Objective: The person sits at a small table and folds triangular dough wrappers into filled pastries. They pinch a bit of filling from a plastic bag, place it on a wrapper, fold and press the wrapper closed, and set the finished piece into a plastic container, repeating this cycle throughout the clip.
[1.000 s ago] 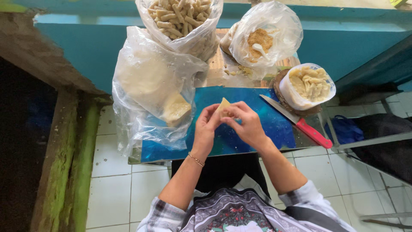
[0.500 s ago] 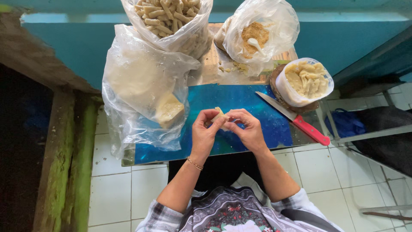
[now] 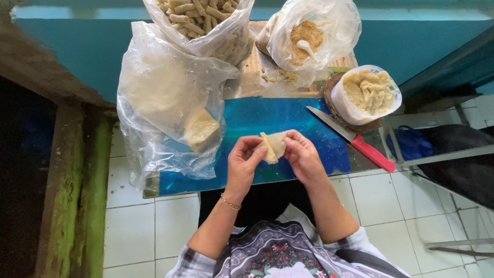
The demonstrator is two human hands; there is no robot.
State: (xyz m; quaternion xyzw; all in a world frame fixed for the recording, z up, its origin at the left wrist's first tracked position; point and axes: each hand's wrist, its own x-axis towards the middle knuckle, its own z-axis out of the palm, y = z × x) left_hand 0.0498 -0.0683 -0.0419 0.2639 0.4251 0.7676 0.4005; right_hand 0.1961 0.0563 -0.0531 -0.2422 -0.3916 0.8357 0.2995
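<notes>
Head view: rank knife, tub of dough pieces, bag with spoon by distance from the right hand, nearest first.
From the right hand:
1. Knife, red handle, on the blue board just to the hand's right.
2. Tub of dough pieces, past the knife at the board's far right corner.
3. Bag with spoon, at the back of the table, holding brown crumbs.

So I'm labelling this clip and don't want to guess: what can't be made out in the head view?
- Inside of the wrapper: both hands' fingers cover it.
- Bag of rolled sticks: top cut off by the frame's upper edge.
- Pale block: blurred by cloudy plastic.
- Knife: blade base hidden behind the tub.
</notes>
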